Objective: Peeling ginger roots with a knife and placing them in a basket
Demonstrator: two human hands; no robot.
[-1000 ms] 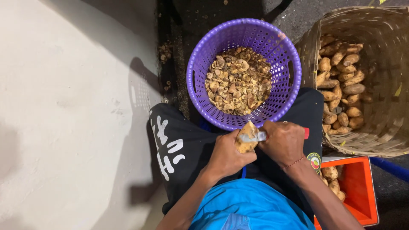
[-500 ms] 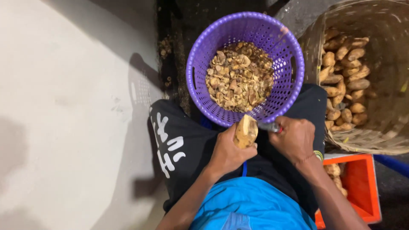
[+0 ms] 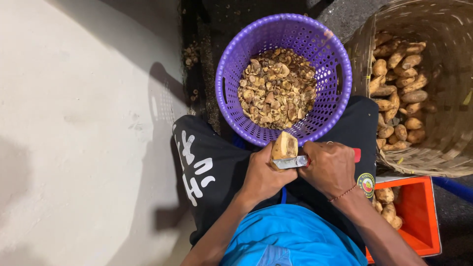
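Observation:
My left hand [image 3: 263,177] grips a pale brown, partly peeled root piece [image 3: 285,146] and holds it upright just below the rim of a purple plastic basket [image 3: 226,86]. A small knife [image 3: 290,162] is in my right hand [image 3: 327,168]; its blade lies flat against the lower part of the root. The basket sits between my knees and is filled with brown peelings and cut scraps [image 3: 277,88]. Both hands rest over my lap, above black shorts with white markings [image 3: 202,165].
A large woven basket [image 3: 451,148] at the right holds many unpeeled roots [image 3: 396,93]. An orange plastic crate [image 3: 419,216] at the lower right holds a few more. Pale concrete floor [image 3: 84,123] spreads to the left. Scraps litter the dark ground by the purple basket.
The knife was drawn away to the right half a second ago; now its blade is back against the root. The root stays upright in my left hand.

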